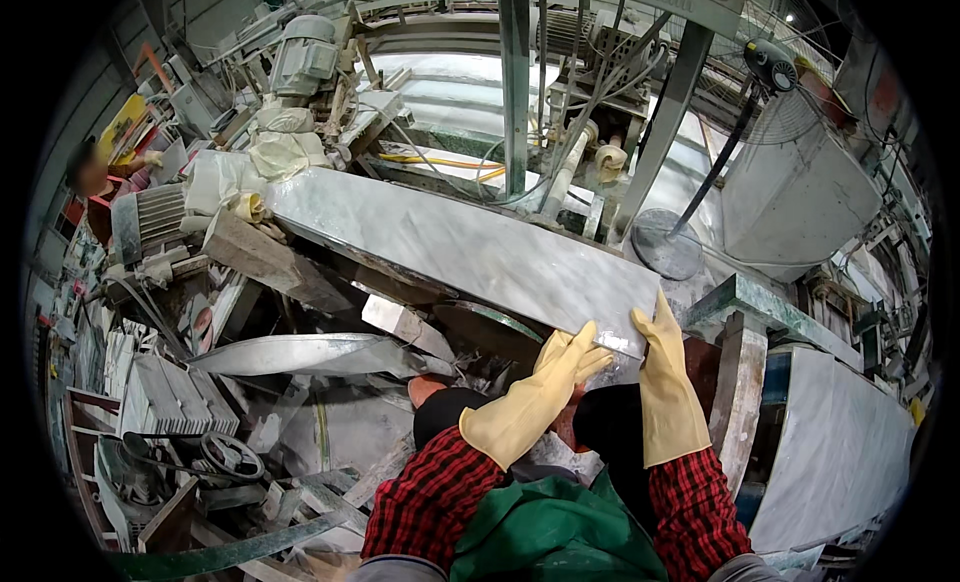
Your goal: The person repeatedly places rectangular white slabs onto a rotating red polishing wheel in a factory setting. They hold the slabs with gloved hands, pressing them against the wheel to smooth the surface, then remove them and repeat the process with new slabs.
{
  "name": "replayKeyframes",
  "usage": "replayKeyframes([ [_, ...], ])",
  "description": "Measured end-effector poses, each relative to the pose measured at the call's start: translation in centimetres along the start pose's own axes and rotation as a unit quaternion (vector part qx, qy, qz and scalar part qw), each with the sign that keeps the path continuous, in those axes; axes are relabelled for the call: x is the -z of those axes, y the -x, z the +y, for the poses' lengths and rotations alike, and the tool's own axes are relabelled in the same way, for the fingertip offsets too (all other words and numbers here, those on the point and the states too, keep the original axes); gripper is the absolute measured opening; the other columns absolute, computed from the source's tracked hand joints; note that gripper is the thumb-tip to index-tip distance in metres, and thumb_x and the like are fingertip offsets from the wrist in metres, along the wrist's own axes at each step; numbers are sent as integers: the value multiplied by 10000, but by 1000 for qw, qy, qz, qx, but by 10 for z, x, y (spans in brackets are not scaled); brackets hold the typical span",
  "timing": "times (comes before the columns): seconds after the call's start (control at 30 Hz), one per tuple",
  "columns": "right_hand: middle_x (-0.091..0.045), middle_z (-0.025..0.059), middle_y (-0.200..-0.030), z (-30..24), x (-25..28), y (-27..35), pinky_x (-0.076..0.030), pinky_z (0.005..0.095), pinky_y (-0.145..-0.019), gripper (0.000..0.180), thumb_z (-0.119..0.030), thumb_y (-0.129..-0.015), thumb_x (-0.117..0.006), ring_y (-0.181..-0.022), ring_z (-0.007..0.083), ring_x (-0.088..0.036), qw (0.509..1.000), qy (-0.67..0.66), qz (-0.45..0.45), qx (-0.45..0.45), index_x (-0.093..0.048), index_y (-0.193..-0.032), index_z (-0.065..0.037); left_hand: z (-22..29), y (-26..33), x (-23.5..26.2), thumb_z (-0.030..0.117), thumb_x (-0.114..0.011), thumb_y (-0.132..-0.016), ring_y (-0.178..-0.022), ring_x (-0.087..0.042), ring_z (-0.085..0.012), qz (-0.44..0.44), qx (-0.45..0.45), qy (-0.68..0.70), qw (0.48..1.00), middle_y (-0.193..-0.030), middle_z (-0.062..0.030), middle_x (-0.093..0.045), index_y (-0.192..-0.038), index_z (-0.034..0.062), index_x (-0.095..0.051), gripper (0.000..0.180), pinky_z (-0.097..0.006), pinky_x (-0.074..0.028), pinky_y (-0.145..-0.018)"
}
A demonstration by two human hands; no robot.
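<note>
A long white marble slab (pixel 460 247) with grey veins slants across the middle, its wet-looking near end close to my body. My left hand (pixel 570 367), in a cream rubber glove, is at the slab's near-left corner. Its fingers take the long edge, some of them partly hidden below it. On the short end edge is my right hand (pixel 662 347), in a matching glove, with its thumb toward the top face and its fingers stretched along the edge. Both hands hold this end of the slab.
A standing fan (pixel 775 72) has its round base beyond the slab's right end. Marble panels (pixel 835 447) lean at the right. Stone offcuts (pixel 300 354) and a handwheel (pixel 232 454) crowd the left. Metal posts (pixel 514 92) and an electric motor (pixel 303 57) stand behind. Another person (pixel 100 187) is far left.
</note>
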State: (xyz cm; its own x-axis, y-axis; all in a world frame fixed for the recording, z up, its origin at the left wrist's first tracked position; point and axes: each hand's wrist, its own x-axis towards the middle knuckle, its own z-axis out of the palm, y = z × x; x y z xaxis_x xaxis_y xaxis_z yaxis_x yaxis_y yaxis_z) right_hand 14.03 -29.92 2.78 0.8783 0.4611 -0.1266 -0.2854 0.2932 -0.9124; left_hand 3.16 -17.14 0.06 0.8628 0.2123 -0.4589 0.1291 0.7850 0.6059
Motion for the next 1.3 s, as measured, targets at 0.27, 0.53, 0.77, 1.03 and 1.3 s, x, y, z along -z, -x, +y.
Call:
replayKeyframes([
  [0.27, -548, 125, -1397, 2, 2, -3, -448, 288, -1000, 698, -26, -906, -653, -1191, 186, -574, 1000, 21, -18, 2, -342, -1531, -13, 4, 2, -1, 285, -668, -972, -1008, -676, -273, 5, -24, 5, 1000, -1089, -202, -620, -1001, 52, -421, 341, -400, -593, -915],
  [0.53, -528, 99, -1404, 12, 3, -7, -411, 270, -1015, 667, -124, -961, -633, -1206, 159, -534, 999, 42, -6, -5, -324, -1543, -25, -4, -2, -2, 214, -625, -998, -984, -650, -207, -29, 9, 7, 1000, -1162, -152, -585, -1134, 32, -433, 298, -383, -549, -942],
  [0.77, -535, 96, -1396, 26, 11, -16, -405, 261, -998, 652, -199, -972, -635, -1186, 158, -515, 993, 115, 6, 6, -345, -1535, -46, 1, 11, -18, 206, -617, -996, -1207, -576, -380, -87, 46, 67, 993, -1220, -248, -539, -1225, -9, -367, 401, -489, -543, -985],
  [1.03, -612, 62, -1150, 9, 79, -20, -418, 255, -924, 565, -249, -954, -693, -1009, 129, -531, 986, 130, 100, 42, -501, -1460, -85, -15, -1, -6, 231, -609, -1002, -1093, -639, -384, -73, 1, 137, 988, -1071, -217, -595, -1057, -45, -498, 302, -500, -569, -948],
  [1.3, -636, 170, -1301, -100, 259, 119, -492, 419, -962, 575, -309, -806, -725, -1160, 377, -607, 597, 724, 333, 91, -606, -1327, -96, -6, 3, -16, 217, -608, -1001, -1145, -615, -399, -84, 28, 142, 986, -1107, -192, -583, -1095, -1, -507, 258, -529, -571, -936],
])
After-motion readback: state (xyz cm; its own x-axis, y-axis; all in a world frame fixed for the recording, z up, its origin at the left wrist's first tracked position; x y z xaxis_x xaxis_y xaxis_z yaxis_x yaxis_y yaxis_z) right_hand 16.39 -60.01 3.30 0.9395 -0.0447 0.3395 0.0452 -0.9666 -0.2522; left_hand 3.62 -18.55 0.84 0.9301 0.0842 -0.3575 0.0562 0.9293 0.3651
